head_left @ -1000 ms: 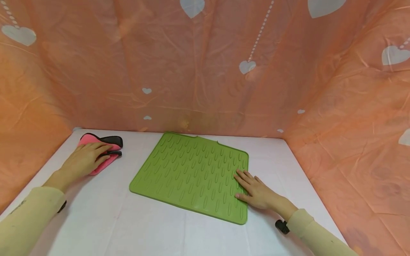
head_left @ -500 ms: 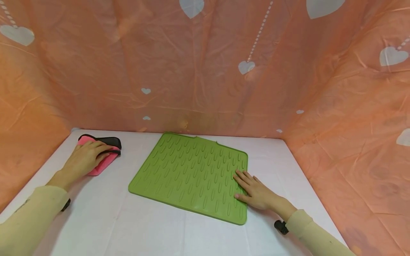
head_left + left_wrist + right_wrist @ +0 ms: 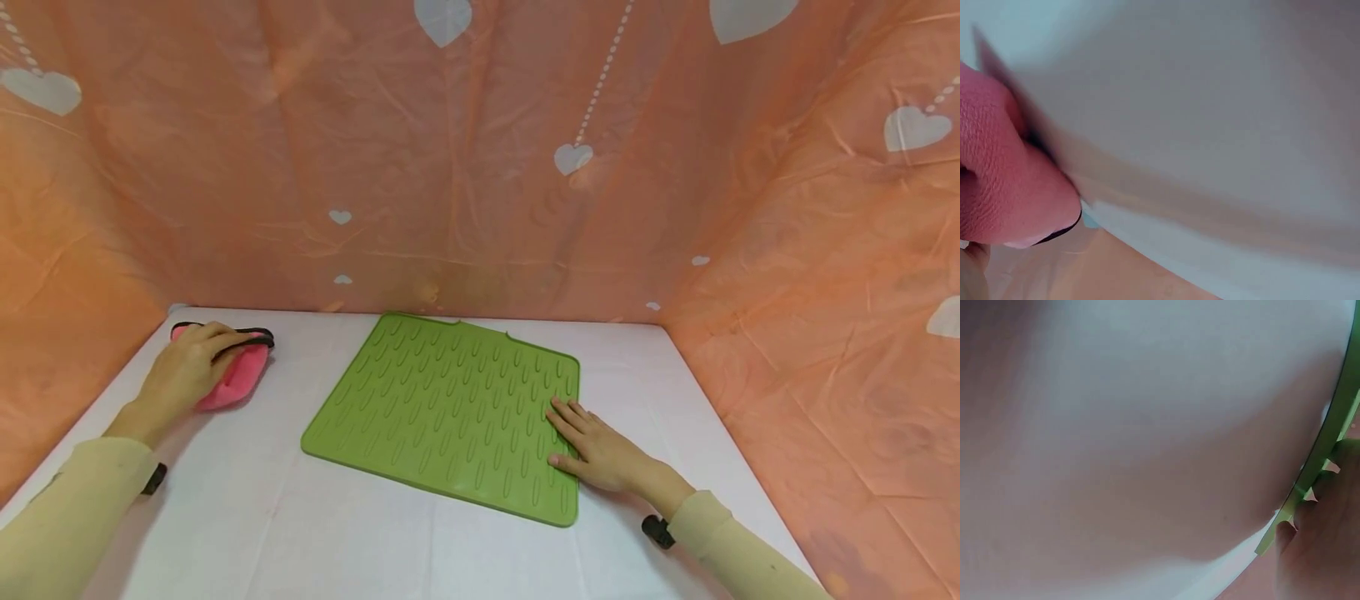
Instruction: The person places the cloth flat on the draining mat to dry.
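At the table's back left, my left hand point(image 3: 182, 364) pinches a soft pink cloth item with black edging point(image 3: 240, 380) by its upper edge. Its pink face bulges toward me, and fingers hide part of it. Close up in the left wrist view, the pink cloth item point(image 3: 1004, 169) has a textured surface and a thin black border. A green ribbed silicone mat point(image 3: 442, 417) lies flat in the middle. Spread over the mat's right edge, my right hand point(image 3: 603, 452) rests with straight fingers. The right wrist view catches the mat's edge point(image 3: 1322, 447) beside that hand point(image 3: 1322, 540).
A white cloth point(image 3: 352, 533) covers the table. Orange curtains point(image 3: 450, 208) with pale hearts rise along the back and both sides. Small black wrist devices point(image 3: 658, 531) sit under both forearms.
The left hand has drawn the pink cloth item slightly left and toward me, tipping its black edge up so more pink shows below. My right hand and the mat stay put.
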The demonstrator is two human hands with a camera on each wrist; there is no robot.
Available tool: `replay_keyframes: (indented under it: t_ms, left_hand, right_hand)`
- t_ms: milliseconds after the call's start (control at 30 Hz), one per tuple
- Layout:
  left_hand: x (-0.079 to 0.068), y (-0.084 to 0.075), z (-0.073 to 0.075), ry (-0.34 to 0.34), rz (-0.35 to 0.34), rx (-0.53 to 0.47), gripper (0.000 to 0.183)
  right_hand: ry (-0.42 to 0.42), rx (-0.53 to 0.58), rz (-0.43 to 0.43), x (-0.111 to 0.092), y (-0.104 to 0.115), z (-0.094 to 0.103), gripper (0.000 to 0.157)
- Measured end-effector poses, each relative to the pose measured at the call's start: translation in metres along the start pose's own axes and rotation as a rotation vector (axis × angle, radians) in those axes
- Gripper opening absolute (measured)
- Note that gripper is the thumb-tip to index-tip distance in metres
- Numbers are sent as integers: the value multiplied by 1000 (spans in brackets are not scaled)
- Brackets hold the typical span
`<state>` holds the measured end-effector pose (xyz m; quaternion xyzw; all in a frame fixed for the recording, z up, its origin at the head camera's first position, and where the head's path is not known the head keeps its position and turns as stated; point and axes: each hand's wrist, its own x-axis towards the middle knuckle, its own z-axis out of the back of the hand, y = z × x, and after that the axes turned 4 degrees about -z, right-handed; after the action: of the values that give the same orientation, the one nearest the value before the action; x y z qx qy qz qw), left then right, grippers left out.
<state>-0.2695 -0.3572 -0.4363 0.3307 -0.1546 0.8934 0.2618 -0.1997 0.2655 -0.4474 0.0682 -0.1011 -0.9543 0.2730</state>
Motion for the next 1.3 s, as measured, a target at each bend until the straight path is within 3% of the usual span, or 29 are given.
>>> replay_keyframes:
  t_ms: [233, 567, 833, 1000, 1300]
  left_hand:
    - [10, -9, 6, -54, 47, -37, 33]
    - [36, -36, 7, -202, -25, -116, 35]
    - [60, -65, 6, -212, -26, -165, 34]
    - [76, -82, -2, -232, -24, -238, 34]
    - [99, -113, -31, -272, -123, -304, 35]
  right_hand:
    - [3, -24, 21, 1, 1, 0, 74]
    - [56, -9, 20, 1, 2, 1, 74]
    - [55, -14, 27, 2, 2, 3, 74]
    - [51, -22, 29, 2, 1, 2, 74]
    - [55, -23, 36, 2, 0, 2, 73]
